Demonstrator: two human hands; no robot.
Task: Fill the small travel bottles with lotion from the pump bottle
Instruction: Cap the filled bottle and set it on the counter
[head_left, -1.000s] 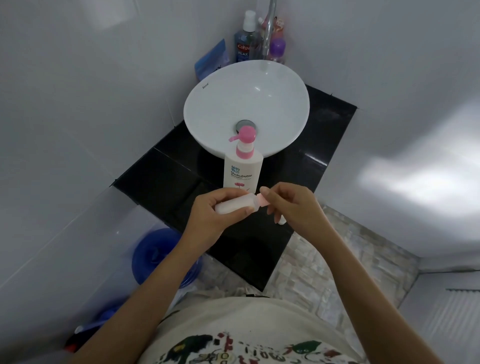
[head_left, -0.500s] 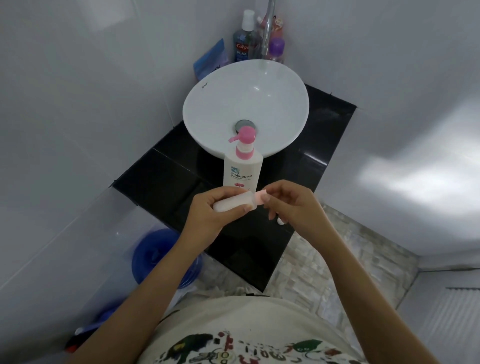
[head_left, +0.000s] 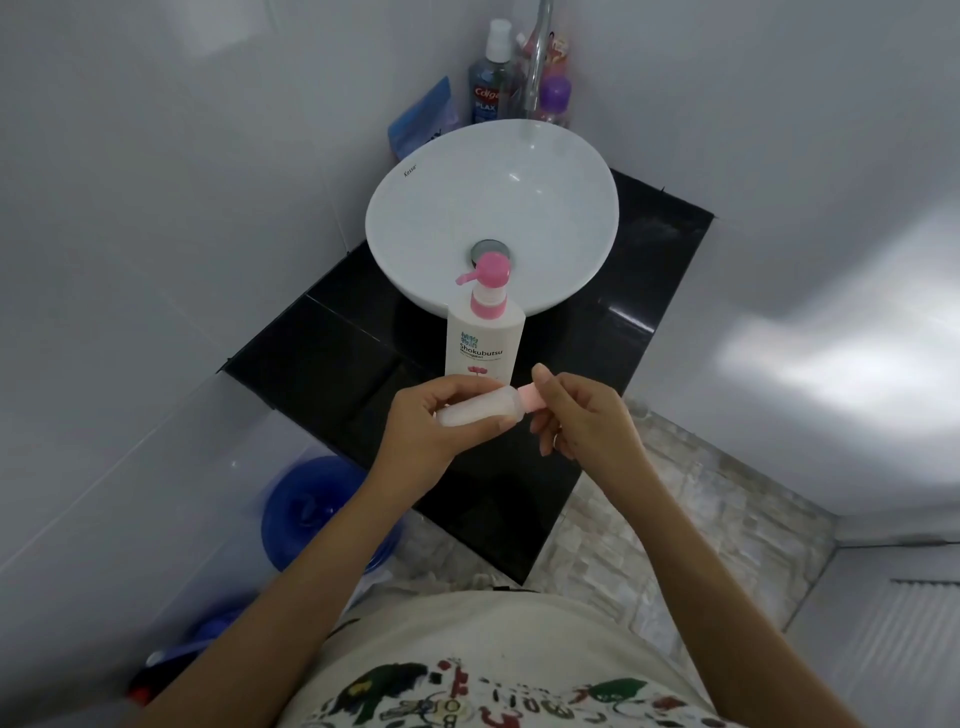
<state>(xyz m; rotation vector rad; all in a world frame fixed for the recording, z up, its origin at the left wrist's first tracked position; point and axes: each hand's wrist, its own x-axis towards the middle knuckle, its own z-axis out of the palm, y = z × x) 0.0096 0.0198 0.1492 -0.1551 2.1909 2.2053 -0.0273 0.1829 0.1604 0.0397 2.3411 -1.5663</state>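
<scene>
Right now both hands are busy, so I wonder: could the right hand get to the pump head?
Probably yes. The pump head stands uncovered just beyond the right hand, though that hand pinches the travel bottle's pink cap.

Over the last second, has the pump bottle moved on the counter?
No. The pump bottle stands in the same spot on the black counter, its pink pump overlapping the sink rim as before.

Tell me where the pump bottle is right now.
In the head view the pump bottle stands upright on the black counter, centre frame, just in front of the sink and behind the hands.
</scene>
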